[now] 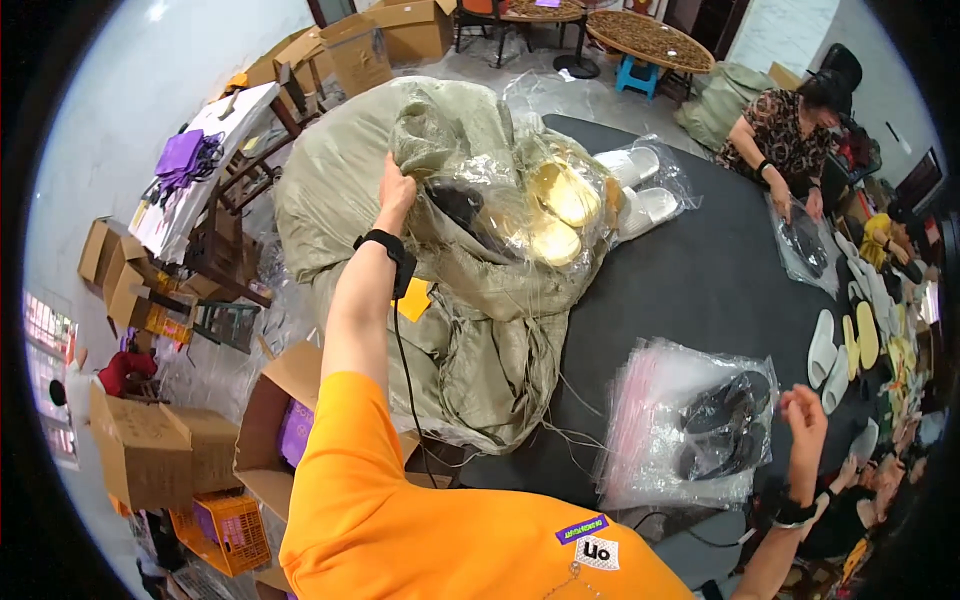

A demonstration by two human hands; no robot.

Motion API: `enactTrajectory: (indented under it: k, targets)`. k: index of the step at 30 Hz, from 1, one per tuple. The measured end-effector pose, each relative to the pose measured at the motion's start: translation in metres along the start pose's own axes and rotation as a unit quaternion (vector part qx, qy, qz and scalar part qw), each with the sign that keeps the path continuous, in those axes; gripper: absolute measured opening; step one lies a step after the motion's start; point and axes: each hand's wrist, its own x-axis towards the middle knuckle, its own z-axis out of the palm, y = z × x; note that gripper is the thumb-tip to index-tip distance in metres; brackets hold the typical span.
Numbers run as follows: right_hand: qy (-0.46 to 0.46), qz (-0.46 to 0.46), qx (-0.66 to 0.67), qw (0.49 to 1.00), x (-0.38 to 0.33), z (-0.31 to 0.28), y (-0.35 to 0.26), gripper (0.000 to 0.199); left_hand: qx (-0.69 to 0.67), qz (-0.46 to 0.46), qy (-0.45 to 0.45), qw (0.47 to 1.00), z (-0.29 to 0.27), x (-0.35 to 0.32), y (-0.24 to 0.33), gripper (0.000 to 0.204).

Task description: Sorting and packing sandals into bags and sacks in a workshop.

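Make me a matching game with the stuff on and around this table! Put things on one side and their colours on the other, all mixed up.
Things:
1. big sack that the left hand grips
2. slippers in the clear bag by the right hand
3. table top
4. crate on the floor

Colours:
A. orange
B. shiny black
C. dull black
D. grey-green

Pairs: 1-D, 2-B, 3-C, 4-A
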Motion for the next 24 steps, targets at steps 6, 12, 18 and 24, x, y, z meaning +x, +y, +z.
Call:
enactTrajectory:
  k: [6,12,18,24]
  targets:
    - [-0.042,-0.023,-0.042,0.998,0.051,0.027,-0.055,0.029,-0.270,-0.047,0.007,0.962,-0.059,-0.030,0.068,0.024]
    - [-0.212,-0.039,0.054,0.975,0.133,0.163,-0.076,0.035,-0.506,-0.123,0.033,0.853,-0.139,-0.061,0.066,0.026]
    - [-0.233,-0.227,-0.026,0.945,0.216,0.332,-0.052,0.058,-0.541,-0.170,0.051,0.822,-0.178,-0.130,0.034,0.028]
    - [-0.084,-0.236,-0.265,0.931,0.251,0.409,-0.038,0.064,-0.468,-0.248,0.075,0.845,-0.167,-0.167,0.070,0.036]
